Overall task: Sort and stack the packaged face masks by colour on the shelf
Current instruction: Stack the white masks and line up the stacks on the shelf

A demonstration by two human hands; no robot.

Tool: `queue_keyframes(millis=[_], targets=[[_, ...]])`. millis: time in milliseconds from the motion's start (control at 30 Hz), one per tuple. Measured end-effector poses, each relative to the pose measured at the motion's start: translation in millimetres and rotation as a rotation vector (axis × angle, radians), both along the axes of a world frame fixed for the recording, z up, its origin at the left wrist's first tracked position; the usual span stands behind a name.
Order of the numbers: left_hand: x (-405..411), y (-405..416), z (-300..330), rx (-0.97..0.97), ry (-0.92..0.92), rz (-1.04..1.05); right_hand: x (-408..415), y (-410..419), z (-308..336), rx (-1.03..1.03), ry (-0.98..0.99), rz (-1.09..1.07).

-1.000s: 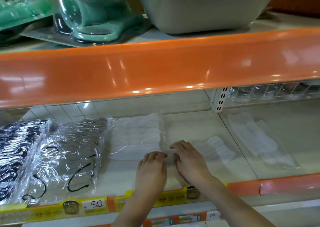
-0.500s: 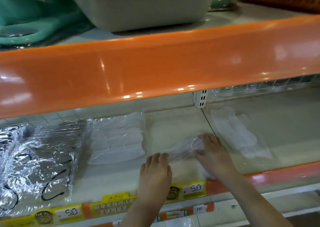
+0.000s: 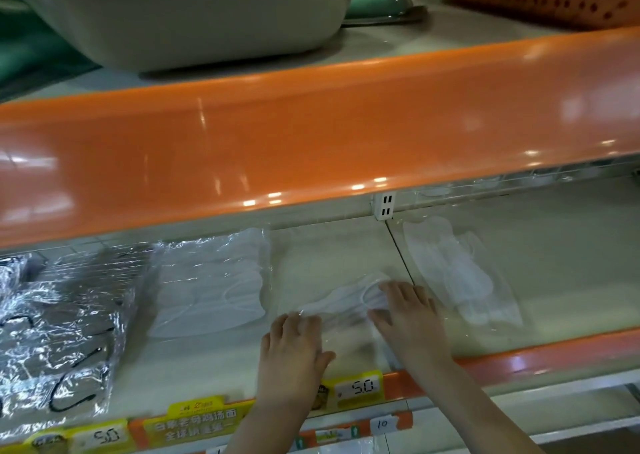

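item: white mask pack (image 3: 346,306), flat on shelf (image 3: 554,280) between two white piles. my left hand (image 3: 292,349) and right hand (image 3: 412,318) press on it, fingers spread, likely to slide it onto a pile.

Three packs of white masks lie on the lower shelf: one pack under the fingers (image 3: 349,310), one stack just left of the fingers (image 3: 211,280), and one pack just right of them (image 3: 457,277). Further left of the fingers are two crinkled packs, one with black ear loops (image 3: 72,322) and one at the frame edge (image 3: 10,277). Three price tags read 5.0: one just below the fingers (image 3: 360,387), one far left (image 3: 100,436), and a handwritten 10 label (image 3: 382,425) makes a fourth.
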State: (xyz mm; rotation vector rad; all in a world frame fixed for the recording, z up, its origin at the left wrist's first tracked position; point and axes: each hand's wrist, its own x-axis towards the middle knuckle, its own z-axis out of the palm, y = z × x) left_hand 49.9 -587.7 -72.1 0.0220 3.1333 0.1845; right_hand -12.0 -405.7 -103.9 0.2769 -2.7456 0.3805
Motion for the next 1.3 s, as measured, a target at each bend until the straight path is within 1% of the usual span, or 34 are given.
queue_keyframes(millis=[133,267,367,433,533,667,733,833,900,967,1033,1100,1167,1300], targets=[[1,1,-1,0.027,0.034,0.005,1,-1,-2,-0.018,0.006,0.012],[2,3,0,0.012,0.036,0.001,1,-2,-4,-0.013,0.013,0.023],[1,2,-2,0.014,0.068,-0.007,2,-2,-3,-0.014,0.021,0.033],[-1,-1,-7,-0.003,0.130,-0.044,3,-2,-2,-0.030,0.022,0.044],[-3,-4,-11,0.012,0.254,-0.059,4,-1,0,-0.131,0.007,0.054],[-4,-8,-6,0.121,0.390,-0.017,0,4,3,-0.312,-0.017,0.046],[-3,-10,0,0.176,0.459,0.000,-2,8,8,-0.411,-0.095,-0.017],[-3,-13,10,0.236,0.559,-0.009,-5,17,22,-0.581,-0.316,-0.067],[-3,-15,16,0.304,0.625,-0.040,-8,24,32,-0.754,-0.469,-0.089],[-3,-16,21,0.362,0.680,-0.081,-11,27,41,-0.980,-0.643,-0.102],[-3,-18,26,0.393,0.721,-0.140,-12,27,44,-1.163,-0.765,-0.100],[-2,-23,29,0.389,0.741,-0.198,-10,24,47,-1.217,-0.824,-0.080],[-1,-33,30,0.361,0.748,-0.214,-8,18,50,-1.183,-0.828,-0.064],[4,-64,29,0.340,0.746,-0.135,-4,-7,59,-1.098,-0.763,-0.012]])
